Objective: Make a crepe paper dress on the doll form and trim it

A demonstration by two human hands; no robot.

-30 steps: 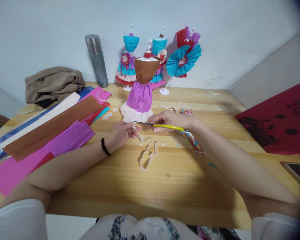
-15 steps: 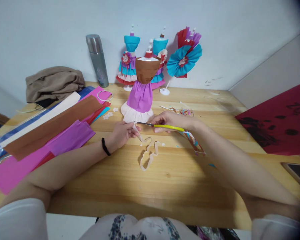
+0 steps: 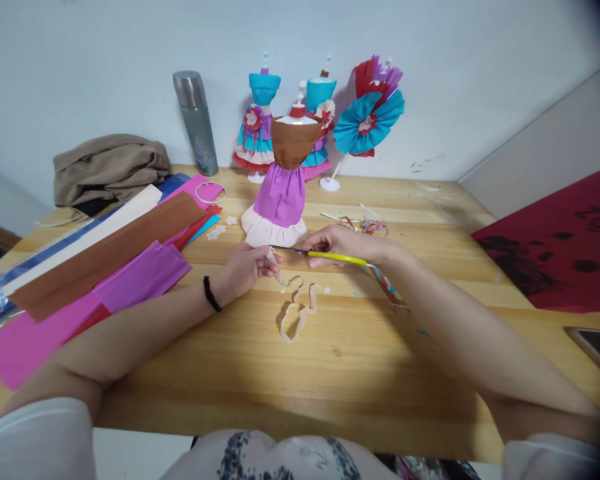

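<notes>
My left hand [image 3: 247,268] pinches one end of a thin cream paper strip [image 3: 290,327], whose rest curls down onto the wooden table [image 3: 330,380]. In my right hand [image 3: 333,247] is a pair of yellow-handled scissors [image 3: 337,257]. The blades point left and reach the strip at my left fingertips; how far they are apart is too small to tell. Just behind both hands stands a small dress form [image 3: 280,193] with a brown top, a purple skirt and a cream ruffled hem.
Coloured paper sheets [image 3: 105,253] and a brown cloth [image 3: 110,167] lie on the left. A flask [image 3: 196,123] and more dressed forms [image 3: 264,90] stand along the wall. Paper scraps [image 3: 370,225] lie behind my right hand. A red sheet [image 3: 560,247] is at right.
The hands, scissors and strip hold nearly the same place. The whole view has shifted very slightly.
</notes>
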